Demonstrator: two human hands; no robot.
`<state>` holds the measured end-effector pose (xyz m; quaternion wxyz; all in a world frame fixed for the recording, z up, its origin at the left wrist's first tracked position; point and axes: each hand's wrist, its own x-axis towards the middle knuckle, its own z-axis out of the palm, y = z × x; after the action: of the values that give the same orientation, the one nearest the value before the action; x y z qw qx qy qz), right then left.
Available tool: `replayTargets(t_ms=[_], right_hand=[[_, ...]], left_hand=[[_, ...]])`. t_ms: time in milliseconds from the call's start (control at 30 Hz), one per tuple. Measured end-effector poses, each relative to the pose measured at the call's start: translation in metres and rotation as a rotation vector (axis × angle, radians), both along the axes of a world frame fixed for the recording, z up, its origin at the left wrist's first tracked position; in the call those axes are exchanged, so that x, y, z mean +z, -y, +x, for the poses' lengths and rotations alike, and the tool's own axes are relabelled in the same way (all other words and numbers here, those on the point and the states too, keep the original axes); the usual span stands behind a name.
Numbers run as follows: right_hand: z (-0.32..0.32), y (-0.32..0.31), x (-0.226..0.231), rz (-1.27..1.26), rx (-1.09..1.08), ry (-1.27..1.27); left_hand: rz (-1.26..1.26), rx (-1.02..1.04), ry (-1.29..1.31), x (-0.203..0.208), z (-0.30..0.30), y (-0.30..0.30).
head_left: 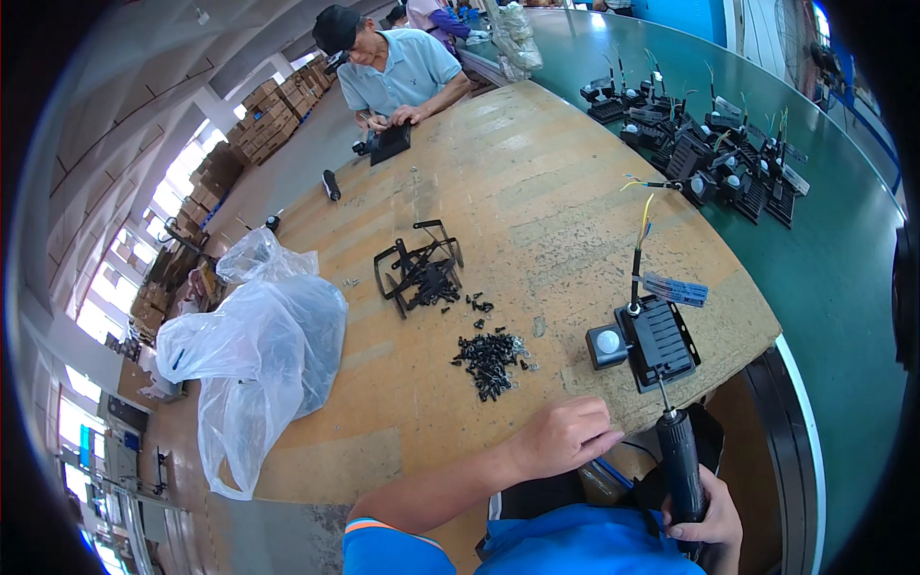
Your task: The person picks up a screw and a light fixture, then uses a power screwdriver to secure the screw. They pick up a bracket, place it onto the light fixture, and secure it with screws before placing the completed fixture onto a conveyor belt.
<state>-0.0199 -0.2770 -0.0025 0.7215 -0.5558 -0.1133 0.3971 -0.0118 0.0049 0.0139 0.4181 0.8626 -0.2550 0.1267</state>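
Near the table's front edge lies a black finned floodlight [661, 335], back side up. A small box with a white sensor dome [608, 342] is on its left, and a cable with stripped coloured wires and a blue-printed tag [676, 289] rises from its far end. My right hand [707, 517] is wrapped round a black electric screwdriver [680, 460]. The bit reaches the lamp's near edge; whether it sits in a screw is too small to tell. Just left of the lamp, my left hand [572, 436] is closed at the table edge, its fingertips curled out of sight.
Black screws [490, 364] with washers lie piled mid-table, beside black brackets [419, 266]. A clear plastic bag [273, 335] slumps over the left edge. Many wired floodlights [719, 153] crowd the green conveyor [834, 278]. A person [398, 72] handles a lamp across the table.
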Motion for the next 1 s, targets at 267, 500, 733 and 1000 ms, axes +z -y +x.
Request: replayTargets(t_ms=[267,500,733,1000], right_hand=[[0.000,0.006,-0.001,-0.008,0.024,0.093],[0.000,0.005,0.006,0.056,0.039,0.010],[0.000,0.005,-0.009,0.132,0.044,0.076],[0.012,0.003,-0.002,0.139,0.038,0.031]], left_hand=[[-0.221,0.069,-0.080,0.048,-0.017,0.006],[-0.463,-0.473,0.462,0.117,-0.077,0.016],[-0.603,-0.416,0.496,0.142,-0.113,0.050],[-0.350,-0.470,0.413,0.154,-0.111,0.021]])
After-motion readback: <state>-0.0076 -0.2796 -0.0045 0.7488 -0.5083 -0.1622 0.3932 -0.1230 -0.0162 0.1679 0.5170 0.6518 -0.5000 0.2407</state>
